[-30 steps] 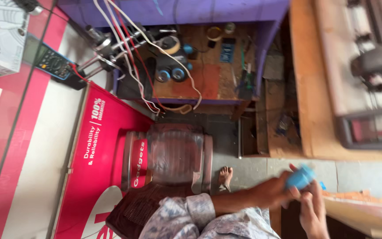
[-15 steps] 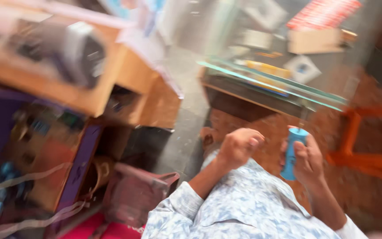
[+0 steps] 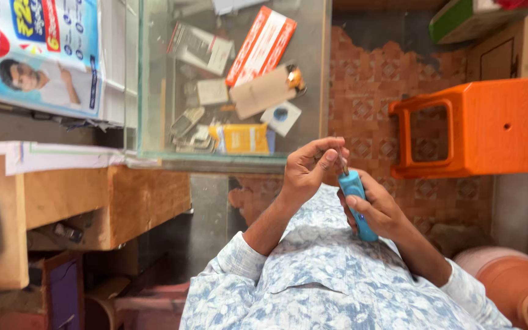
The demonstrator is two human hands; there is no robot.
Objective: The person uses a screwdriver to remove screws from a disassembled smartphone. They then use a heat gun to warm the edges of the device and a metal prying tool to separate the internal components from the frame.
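Head view: right hand [image 3: 381, 211] grips a blue screwdriver [image 3: 357, 205] above the lap, fingers clenched around its handle. Left hand [image 3: 310, 168] pinches the thin metal bit [image 3: 341, 160] at its tip. Risk: bit slips from the pinch, drops to the floor by the orange stool [image 3: 481, 125].

Glass display case [image 3: 154, 79], upper middle, holds the packages. Long orange-and-white box [image 3: 261, 44] lies slanted near the top. Just left of it a grey-and-white packet [image 3: 200, 47], also tilted. Plain brown cardboard piece [image 3: 263, 93] below the orange box, touching it. Small white square card with a blue dot [image 3: 281, 116] just under the cardboard. Yellow packet [image 3: 243, 138] at the case's lower edge. Small pale card [image 3: 212, 91] mid-case. Poster [image 3: 35, 52], upper left, light blue with white, red and yellow patches and a printed figure. Green-and-white box [image 3: 459, 18] top right.
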